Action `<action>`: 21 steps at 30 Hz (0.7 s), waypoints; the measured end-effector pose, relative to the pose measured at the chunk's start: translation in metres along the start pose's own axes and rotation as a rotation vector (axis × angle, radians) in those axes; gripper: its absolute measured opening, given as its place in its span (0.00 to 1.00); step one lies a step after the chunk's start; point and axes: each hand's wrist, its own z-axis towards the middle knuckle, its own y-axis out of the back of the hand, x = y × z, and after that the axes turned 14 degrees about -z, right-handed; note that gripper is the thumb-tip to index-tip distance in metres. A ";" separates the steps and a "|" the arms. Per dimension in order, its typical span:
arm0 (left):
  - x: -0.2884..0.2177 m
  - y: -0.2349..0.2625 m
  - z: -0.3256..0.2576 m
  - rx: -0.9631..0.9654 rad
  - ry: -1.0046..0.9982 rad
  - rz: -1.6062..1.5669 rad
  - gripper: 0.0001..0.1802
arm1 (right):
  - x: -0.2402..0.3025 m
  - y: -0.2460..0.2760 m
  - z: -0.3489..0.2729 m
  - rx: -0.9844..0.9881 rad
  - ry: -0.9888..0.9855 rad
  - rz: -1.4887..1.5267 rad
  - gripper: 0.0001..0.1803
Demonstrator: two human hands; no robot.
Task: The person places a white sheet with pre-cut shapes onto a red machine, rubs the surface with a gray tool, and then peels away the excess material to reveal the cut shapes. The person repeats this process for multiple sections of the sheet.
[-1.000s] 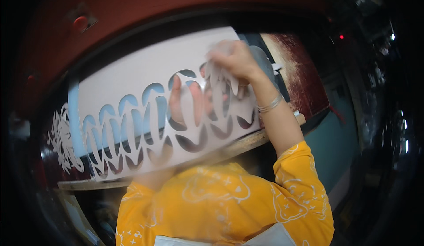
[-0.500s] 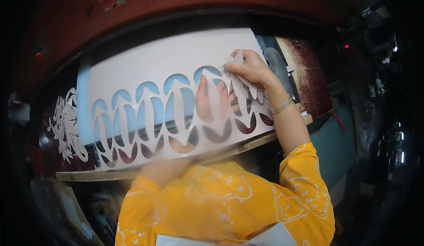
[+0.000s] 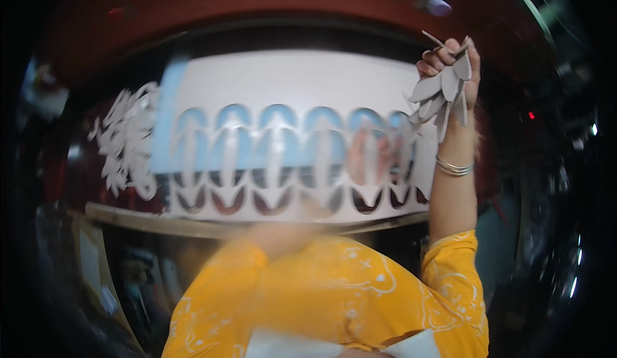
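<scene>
A wide whitish sheet point(image 3: 308, 78) lies before me, with rows of curved openings cut through its near half. Underneath it, my left hand point(image 3: 362, 159) shows blurred through the openings, its palm and fingers seemingly spread flat. The left forearm passes beneath the sheet's near edge. Raised above the sheet's right end, my right hand point(image 3: 473, 78) is closed round a bunch of pale leaf-shaped cut pieces point(image 3: 443, 88), which fan downward from the fingers.
A heap of pale cut pieces point(image 3: 128, 143) sits left of the sheet. Light blue board point(image 3: 168, 104) shows beside and through the sheet. A wooden edge point(image 3: 160, 223) runs along the front. Across the back stretches a red machine beam point(image 3: 244, 1) with a purple button point(image 3: 439, 6).
My right hand has lifted off the sheet, up and to the right, with the bunch of pieces in it. My left hand stays under the sheet. The whole view has shifted.
</scene>
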 end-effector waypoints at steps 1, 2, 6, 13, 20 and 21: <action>-0.004 0.009 0.002 0.079 0.034 -0.091 0.37 | -0.007 -0.028 0.017 0.133 -0.059 -0.008 0.17; -0.006 0.016 0.005 0.101 0.035 -0.070 0.37 | -0.023 -0.055 0.034 0.198 -0.106 -0.074 0.16; -0.004 0.016 0.015 -0.081 -0.103 0.015 0.37 | -0.122 -0.170 0.079 0.064 -0.392 -0.510 0.15; 0.001 -0.033 0.025 -0.191 -0.181 0.053 0.36 | -0.284 -0.324 0.109 0.303 -0.725 -0.585 0.31; -0.004 -0.034 0.030 -0.212 -0.173 0.027 0.36 | -0.274 -0.277 0.103 0.483 -0.389 -1.033 0.42; -0.004 -0.033 0.033 -0.213 -0.161 0.023 0.36 | -0.249 -0.249 0.100 0.560 -0.261 -1.047 0.39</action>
